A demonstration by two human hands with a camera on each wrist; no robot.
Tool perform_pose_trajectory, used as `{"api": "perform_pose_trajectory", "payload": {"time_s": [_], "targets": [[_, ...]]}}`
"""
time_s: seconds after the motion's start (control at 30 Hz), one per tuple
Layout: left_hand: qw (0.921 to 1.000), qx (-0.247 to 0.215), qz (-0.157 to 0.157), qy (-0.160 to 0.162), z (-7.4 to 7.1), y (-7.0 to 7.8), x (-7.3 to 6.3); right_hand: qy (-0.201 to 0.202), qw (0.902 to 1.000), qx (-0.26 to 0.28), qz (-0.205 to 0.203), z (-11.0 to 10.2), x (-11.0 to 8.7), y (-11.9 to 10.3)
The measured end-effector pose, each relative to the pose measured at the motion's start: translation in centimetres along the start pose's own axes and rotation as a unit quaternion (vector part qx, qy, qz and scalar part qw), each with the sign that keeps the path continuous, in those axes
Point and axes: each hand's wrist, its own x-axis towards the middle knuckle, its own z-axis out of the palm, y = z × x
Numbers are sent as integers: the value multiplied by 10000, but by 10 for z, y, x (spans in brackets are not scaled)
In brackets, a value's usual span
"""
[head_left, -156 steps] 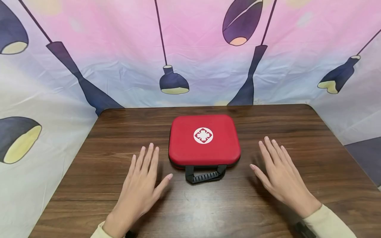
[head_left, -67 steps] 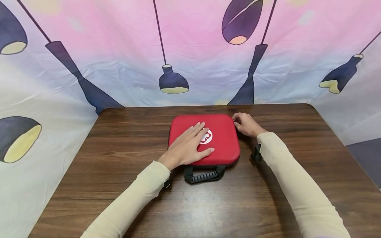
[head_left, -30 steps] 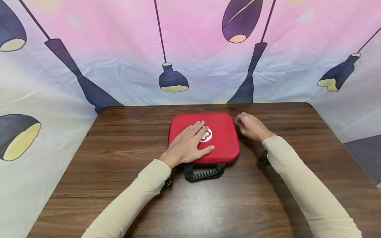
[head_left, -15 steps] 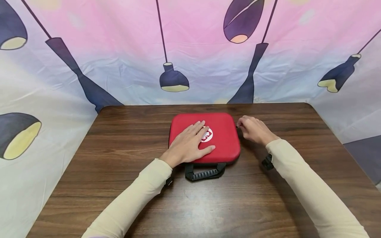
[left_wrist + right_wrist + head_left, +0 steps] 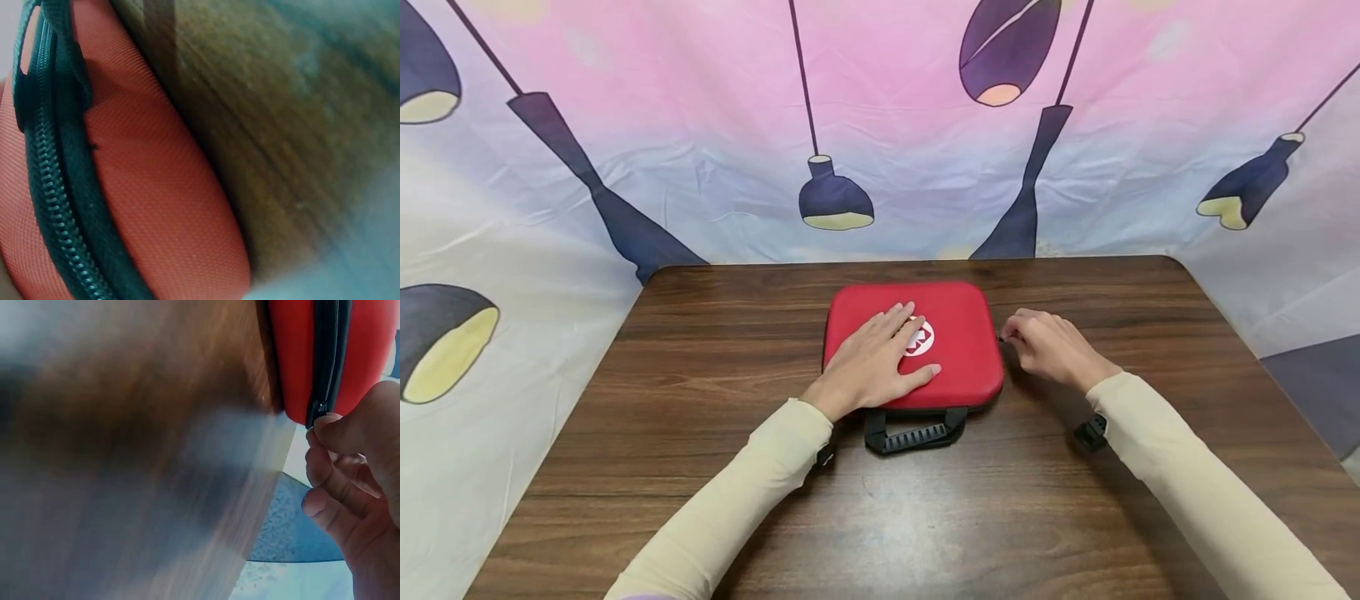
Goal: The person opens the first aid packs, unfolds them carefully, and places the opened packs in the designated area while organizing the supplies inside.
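Observation:
A red first-aid case [image 5: 962,371] with a white cross emblem lies flat on the table, its black handle [image 5: 917,437] toward me. My left hand [image 5: 872,358] rests on the lid, fingers straight, covering part of the emblem. At the case's right side, my right hand [image 5: 1051,346] pinches the zipper pull between thumb and index finger. In the right wrist view the zipper slider [image 5: 320,407] shows just above those fingertips, on the black zipper band [image 5: 328,353]. The left wrist view shows closed zipper teeth [image 5: 56,194] along the front, near the handle strap.
The case stands on a dark wood-grain table [image 5: 715,350] with rounded far corners. Behind it hangs a pastel cloth backdrop [image 5: 722,117] printed with lamps. Black wrist straps [image 5: 1092,433] sit at the cuffs of the cream sleeves.
Both hands have come from beside the case: the left onto its lid, the right to its far right corner. The right hand has since drawn the zipper pull toward me along the right side.

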Motion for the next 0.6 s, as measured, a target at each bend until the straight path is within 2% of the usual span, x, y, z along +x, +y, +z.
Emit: {"api": "perform_pose_trajectory", "payload": {"time_s": [0.3,0.6], "targets": [[10000,35,-19,8,1,0,1,260,9994,41,-227,3,-23,-9],[10000,86,-10,13,2,0,1,306,9995,111,-42,1,-41,-27]]}}
